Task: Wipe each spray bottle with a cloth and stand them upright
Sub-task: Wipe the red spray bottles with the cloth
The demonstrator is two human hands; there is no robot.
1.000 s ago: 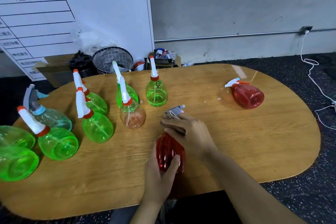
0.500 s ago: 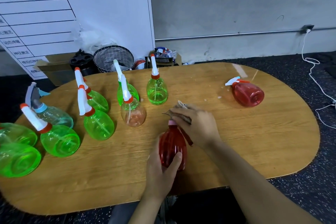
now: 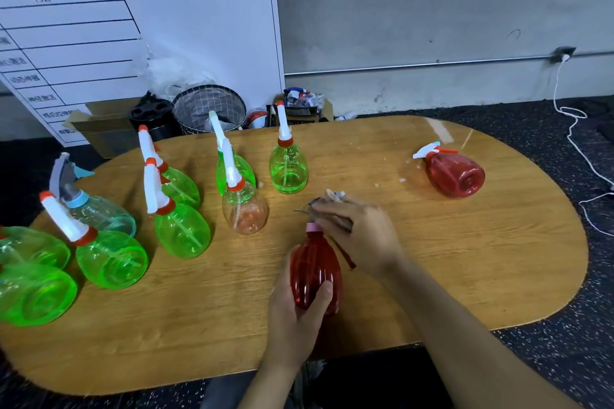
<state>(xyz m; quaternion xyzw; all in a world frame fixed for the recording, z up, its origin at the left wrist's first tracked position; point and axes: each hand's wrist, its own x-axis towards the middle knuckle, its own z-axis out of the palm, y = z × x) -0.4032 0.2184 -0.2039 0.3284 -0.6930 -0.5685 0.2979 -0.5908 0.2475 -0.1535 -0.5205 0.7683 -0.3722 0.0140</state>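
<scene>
A red spray bottle (image 3: 314, 271) is held near the front middle of the wooden table (image 3: 465, 259). My left hand (image 3: 295, 312) grips its lower body. My right hand (image 3: 360, 232) closes over the bottle's spray head with a dark cloth (image 3: 345, 251) bunched under the fingers, hiding most of the head. A second red spray bottle (image 3: 453, 173) lies on its side at the far right. Several green spray bottles (image 3: 181, 231) stand on the left half, along with a pale orange spray bottle (image 3: 244, 209) and a pale blue spray bottle (image 3: 99, 214).
Behind the table's far edge stand a wire mesh basket (image 3: 209, 106), a black container (image 3: 153, 113) and a cardboard box (image 3: 106, 129). A white schedule board (image 3: 99, 43) leans on the wall. A white cable (image 3: 571, 129) trails over the floor at the right.
The red bottle has been tipped more upright in my left hand. My right hand with the cloth has slid up from the neck to cover the spray head.
</scene>
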